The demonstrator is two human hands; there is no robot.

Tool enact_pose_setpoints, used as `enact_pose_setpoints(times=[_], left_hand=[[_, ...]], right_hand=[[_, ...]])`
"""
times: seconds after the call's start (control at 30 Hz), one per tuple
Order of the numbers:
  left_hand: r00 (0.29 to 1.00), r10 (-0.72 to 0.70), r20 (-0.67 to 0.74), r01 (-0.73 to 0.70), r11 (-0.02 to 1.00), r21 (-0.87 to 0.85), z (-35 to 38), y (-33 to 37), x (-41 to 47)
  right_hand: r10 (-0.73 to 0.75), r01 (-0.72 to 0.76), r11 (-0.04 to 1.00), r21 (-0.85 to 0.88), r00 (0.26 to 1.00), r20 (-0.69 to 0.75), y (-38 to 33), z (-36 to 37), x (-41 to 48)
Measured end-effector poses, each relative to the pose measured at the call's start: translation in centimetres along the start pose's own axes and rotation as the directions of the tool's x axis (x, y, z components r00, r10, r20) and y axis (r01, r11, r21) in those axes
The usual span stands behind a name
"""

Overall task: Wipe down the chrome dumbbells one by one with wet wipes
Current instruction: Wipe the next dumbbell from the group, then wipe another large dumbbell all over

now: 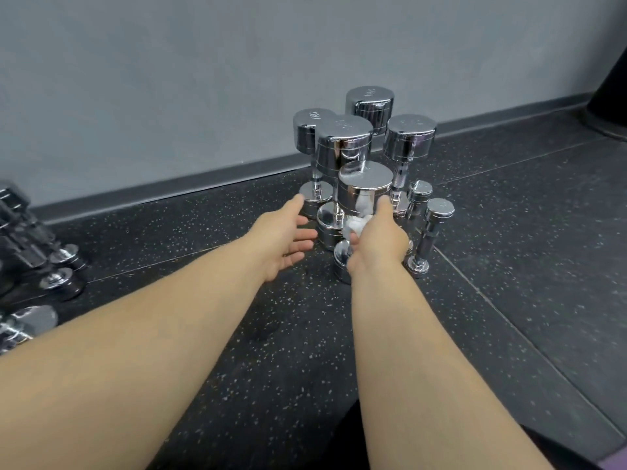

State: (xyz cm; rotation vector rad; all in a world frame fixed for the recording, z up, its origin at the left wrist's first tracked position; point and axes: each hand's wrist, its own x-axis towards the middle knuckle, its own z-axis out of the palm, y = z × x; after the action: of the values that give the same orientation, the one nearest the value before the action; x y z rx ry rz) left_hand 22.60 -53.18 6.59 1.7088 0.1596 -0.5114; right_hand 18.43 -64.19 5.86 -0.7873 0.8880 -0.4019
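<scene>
Speckled black rubber flooring (509, 266) meets a grey wall (169, 79) along a dark skirting strip (169, 195), where we see a cluster of chrome dumbbells (342, 144) standing on end. The nearest dumbbell (364, 193) stands upright at the front of the cluster. Our right hand (380, 239) curls round a crumpled white wet wipe (354, 227) beside its handle, thumb raised against the upper head; whether wipe and handle touch we cannot tell. Our left hand (285, 239) hovers just beside it, fingers relaxed and spread, holding nothing. Two small dumbbells (430, 228) stand just to the right. Flooring stretches wide in front and rightward; further dumbbells (57, 279) lie at the left edge, well apart.
</scene>
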Motion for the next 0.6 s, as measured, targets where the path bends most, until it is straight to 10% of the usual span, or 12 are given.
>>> enact_pose_setpoints(times=[0.33,0.6], left_hand=[[0.899,0.164,-0.406,-0.187,0.982,-0.018,-15.4,-2.3,-8.5],[0.596,0.275,-0.755,-0.298,0.948,0.110,-29.1,-2.7,-14.0]], right_hand=[[0.228,-0.070,0.932,-0.355,0.875,0.426,5.9,6.8,-13.1],[0.255,0.154,0.830,-0.535,0.749,0.611,13.2,16.8,-24.0]])
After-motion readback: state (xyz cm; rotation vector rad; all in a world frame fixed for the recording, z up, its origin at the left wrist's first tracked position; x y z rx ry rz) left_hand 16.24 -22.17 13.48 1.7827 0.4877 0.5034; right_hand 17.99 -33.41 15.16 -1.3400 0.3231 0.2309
